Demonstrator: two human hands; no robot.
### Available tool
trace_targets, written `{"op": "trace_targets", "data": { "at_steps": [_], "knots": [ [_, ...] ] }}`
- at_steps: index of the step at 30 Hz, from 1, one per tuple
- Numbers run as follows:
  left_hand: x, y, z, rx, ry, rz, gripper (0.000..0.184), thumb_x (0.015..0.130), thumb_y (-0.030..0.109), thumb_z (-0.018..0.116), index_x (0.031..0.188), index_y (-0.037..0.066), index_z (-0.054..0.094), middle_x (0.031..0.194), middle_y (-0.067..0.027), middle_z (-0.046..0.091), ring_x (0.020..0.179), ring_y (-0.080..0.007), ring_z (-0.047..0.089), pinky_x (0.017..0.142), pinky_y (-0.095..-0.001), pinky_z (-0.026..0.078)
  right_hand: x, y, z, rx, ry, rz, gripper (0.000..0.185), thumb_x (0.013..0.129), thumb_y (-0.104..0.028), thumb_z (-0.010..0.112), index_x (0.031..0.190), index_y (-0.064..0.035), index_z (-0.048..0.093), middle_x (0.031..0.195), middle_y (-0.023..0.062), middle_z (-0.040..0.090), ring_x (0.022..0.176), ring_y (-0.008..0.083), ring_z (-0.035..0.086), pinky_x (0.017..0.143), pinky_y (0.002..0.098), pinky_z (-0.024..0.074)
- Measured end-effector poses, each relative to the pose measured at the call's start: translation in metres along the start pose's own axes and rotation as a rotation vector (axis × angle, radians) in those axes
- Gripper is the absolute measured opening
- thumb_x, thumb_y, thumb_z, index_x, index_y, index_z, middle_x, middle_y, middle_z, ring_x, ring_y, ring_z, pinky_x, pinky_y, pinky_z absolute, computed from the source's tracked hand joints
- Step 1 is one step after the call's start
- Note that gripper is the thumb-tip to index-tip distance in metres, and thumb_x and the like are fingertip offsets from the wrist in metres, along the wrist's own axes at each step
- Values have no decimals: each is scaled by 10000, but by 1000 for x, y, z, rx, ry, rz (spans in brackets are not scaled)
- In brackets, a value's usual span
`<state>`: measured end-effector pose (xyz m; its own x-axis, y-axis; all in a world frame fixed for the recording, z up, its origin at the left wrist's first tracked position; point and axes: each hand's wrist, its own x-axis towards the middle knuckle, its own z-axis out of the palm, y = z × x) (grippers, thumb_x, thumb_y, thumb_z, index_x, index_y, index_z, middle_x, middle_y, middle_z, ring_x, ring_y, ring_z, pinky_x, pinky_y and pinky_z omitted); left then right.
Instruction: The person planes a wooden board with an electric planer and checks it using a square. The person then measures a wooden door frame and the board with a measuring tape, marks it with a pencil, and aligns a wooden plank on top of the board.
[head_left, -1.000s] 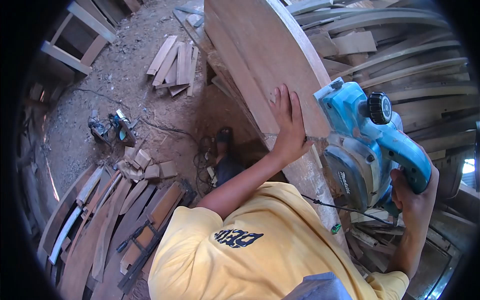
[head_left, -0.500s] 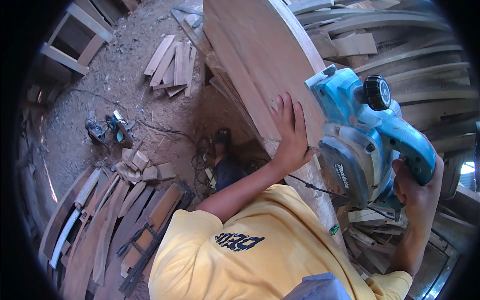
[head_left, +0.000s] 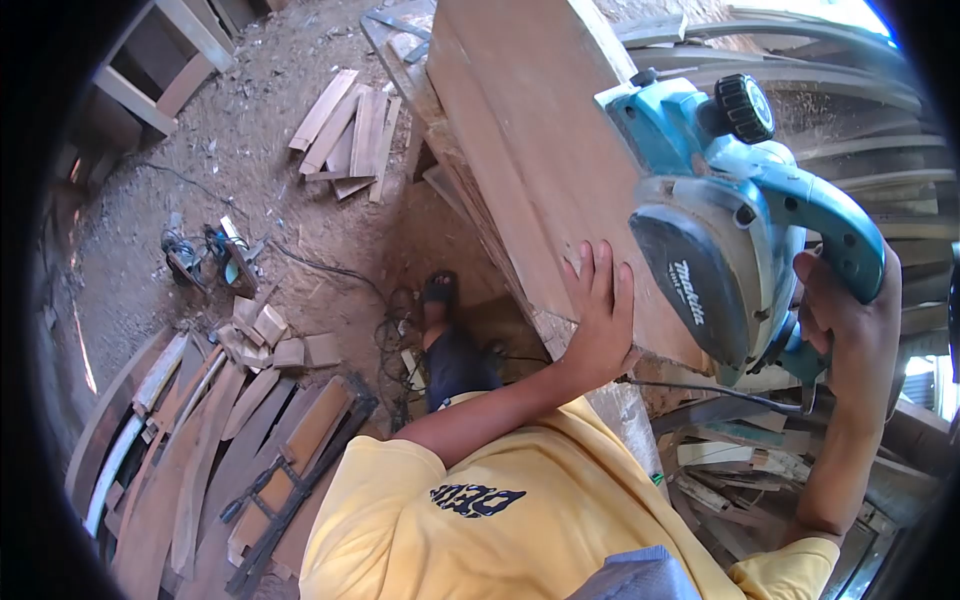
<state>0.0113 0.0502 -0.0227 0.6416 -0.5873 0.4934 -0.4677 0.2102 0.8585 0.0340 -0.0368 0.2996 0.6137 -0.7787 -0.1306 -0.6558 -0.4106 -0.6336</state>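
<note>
My right hand (head_left: 850,300) is wrapped round the rear handle of a teal power planer (head_left: 720,200). The planer, with a black round knob at its front, sits against the pale curved right edge of a wide wooden board (head_left: 530,150). On the board's face, near its lower end, my left hand (head_left: 600,320) lies flat with the fingers spread. A worn workbench (head_left: 615,410) bears the board. From the planer a black cord runs left past the board's end.
Curved timbers (head_left: 860,180) are stacked at the right. Short planks (head_left: 350,130), wood blocks (head_left: 265,335) and two power tools (head_left: 230,250) lie on the ground at left. More curved boards (head_left: 200,450) fill the lower left. A cord trails near my foot (head_left: 438,290).
The planer and my right hand have moved up along the board's edge. The board shows lower in view, with my left hand still on it.
</note>
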Motion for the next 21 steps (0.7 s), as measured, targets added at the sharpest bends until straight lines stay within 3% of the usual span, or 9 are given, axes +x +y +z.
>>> {"op": "trace_targets", "data": {
  "at_steps": [4, 7, 9, 15, 21],
  "knots": [
    [0, -2, 4, 66, -14, 1, 1308, 646, 192, 849, 1610, -50, -1, 1627, -414, -77, 1491, -657, -52, 1137, -789, 25, 25, -14, 8, -30, -43, -30, 64, 887, -61, 668, 915, -22, 625, 570, -42, 459, 421, 41, 382, 414, 234, 307],
    [0, -2, 7, 111, -5, 2, 1288, 651, 187, 839, 1608, -59, 12, 1631, -414, -50, 1493, -657, -22, 1131, -795, 33, 45, -25, 17, 0, -42, -43, 80, 881, -76, 669, 923, -21, 629, 571, -39, 448, 421, 44, 368, 414, 232, 305],
    [1, 1, 7, 36, 5, -27, 1138, 691, 119, 793, 1581, -59, 107, 1617, -433, 4, 1462, -699, 31, 1068, -862, 33, 57, -33, 21, -5, -51, -55, 97, 871, -87, 676, 926, -21, 631, 574, -37, 434, 424, 45, 358, 416, 233, 307],
    [-5, -6, 17, 164, -4, -5, 990, 752, 114, 717, 1553, -82, 170, 1607, -441, 63, 1443, -711, 93, 1054, -875, 71, 89, -60, 39, 32, -37, -113, 95, 848, -84, 679, 901, -34, 618, 582, -44, 426, 445, 47, 371, 421, 236, 293],
    [1, 3, 13, 119, -25, -34, 942, 748, 152, 742, 1523, -70, 256, 1596, -441, 113, 1440, -705, 124, 1040, -883, 110, 138, -74, 49, 68, -105, -183, 104, 834, -94, 678, 837, -62, 580, 590, -35, 430, 450, 72, 389, 439, 264, 318]
  ]
}}
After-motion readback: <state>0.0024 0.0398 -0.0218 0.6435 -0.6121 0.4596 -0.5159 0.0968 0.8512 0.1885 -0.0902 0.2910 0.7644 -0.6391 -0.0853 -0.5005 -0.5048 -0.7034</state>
